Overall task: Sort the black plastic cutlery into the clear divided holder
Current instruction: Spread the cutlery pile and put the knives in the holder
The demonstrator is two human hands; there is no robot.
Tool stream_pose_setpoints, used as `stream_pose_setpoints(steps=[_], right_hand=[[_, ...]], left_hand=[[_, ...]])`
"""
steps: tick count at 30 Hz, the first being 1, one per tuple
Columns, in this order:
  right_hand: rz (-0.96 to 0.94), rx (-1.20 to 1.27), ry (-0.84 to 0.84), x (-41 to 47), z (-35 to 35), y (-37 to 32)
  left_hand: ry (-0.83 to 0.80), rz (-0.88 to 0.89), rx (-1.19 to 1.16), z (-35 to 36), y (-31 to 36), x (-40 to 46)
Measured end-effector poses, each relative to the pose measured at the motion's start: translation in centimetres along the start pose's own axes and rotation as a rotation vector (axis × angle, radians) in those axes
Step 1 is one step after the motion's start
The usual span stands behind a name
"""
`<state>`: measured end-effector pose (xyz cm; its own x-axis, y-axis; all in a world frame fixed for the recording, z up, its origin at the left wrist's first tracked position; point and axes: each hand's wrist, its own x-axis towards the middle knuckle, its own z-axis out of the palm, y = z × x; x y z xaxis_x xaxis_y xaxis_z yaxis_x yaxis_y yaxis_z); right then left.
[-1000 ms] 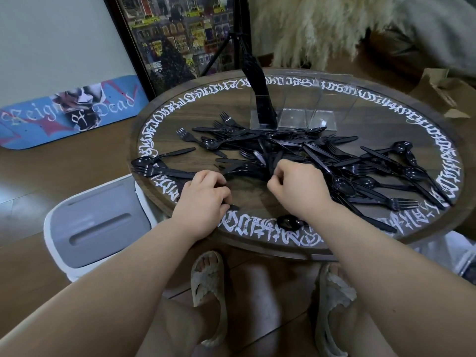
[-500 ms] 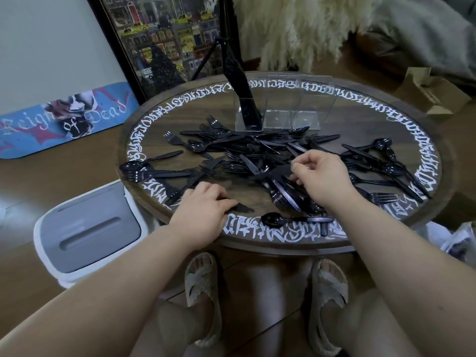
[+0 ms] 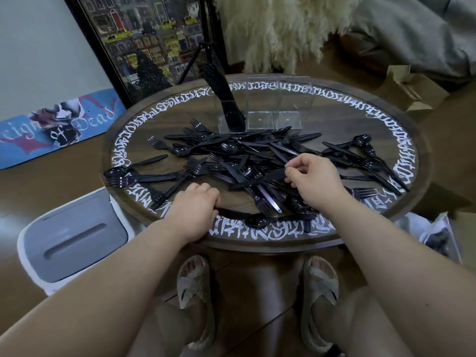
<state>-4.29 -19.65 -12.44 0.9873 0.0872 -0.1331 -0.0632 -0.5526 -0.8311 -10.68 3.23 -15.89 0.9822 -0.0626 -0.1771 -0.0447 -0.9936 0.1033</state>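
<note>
A heap of black plastic cutlery (image 3: 247, 161), forks, spoons and knives, lies across the round dark table (image 3: 401, 124). At the table's far side stands the clear divided holder (image 3: 268, 106); its left compartment holds a bundle of black knives (image 3: 224, 99), the other compartments look empty. My right hand (image 3: 313, 181) pinches the end of a black knife (image 3: 255, 180) lifted a little over the heap. My left hand (image 3: 195, 210) rests near the front edge, fingers curled over another black knife (image 3: 231, 213) lying on the table.
A black spoon (image 3: 260, 220) lies at the table's front edge. A white bin with a grey lid (image 3: 74, 238) stands left of the table. A skateboard deck (image 3: 56, 124) and a framed picture (image 3: 144, 39) lean at the back left. Cardboard boxes (image 3: 412, 86) sit at the right.
My right hand has moved right and away from the front edge, lifting a knife from the heap. My left hand has stayed near the front edge on its knife.
</note>
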Motion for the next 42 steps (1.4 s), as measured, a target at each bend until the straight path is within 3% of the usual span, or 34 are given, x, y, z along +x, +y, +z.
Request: stream_pose_setpoints(steps=[3, 7, 14, 20, 30, 32, 34, 37, 42], right_hand=[[-0.023, 0.083, 0.027, 0.2, -0.2, -0.1], [-0.081, 0.194, 0.051, 0.0, -0.6, -0.7], [-0.076, 0.315, -0.127, -0.8, -0.3, -1.7], [-0.123, 0.215, -0.252, -1.3, 0.8, -2.1], [-0.020, 0.356, -0.262, -0.4, 2.9, -1.8], [-0.060, 0.191, -0.207, 0.0, 3.5, -1.6], [-0.163, -0.167, -0.138, 0.4, 4.0, -1.2], [-0.305, -0.573, -0.192, 0.4, 4.8, -0.9], [-0.400, -0.817, -0.350, -0.3, 7.1, -0.4]], left_hand=[[0.033, 0.009, -0.015, -0.2, 0.0, -0.1], [0.159, -0.031, -0.204, -1.0, -0.2, -0.5], [0.491, -0.063, -0.429, -3.0, 0.0, -1.0], [0.376, 0.128, -0.296, -1.9, 1.4, -1.0], [0.207, 0.107, -0.293, -1.0, 0.3, -1.1], [0.179, 0.100, -0.242, -0.8, -0.2, -1.2], [0.176, 0.065, -0.201, -0.6, -1.0, -1.2], [0.239, -0.047, -0.151, -0.7, -3.0, -1.1], [0.340, -0.179, -0.200, -0.8, -5.7, -1.5]])
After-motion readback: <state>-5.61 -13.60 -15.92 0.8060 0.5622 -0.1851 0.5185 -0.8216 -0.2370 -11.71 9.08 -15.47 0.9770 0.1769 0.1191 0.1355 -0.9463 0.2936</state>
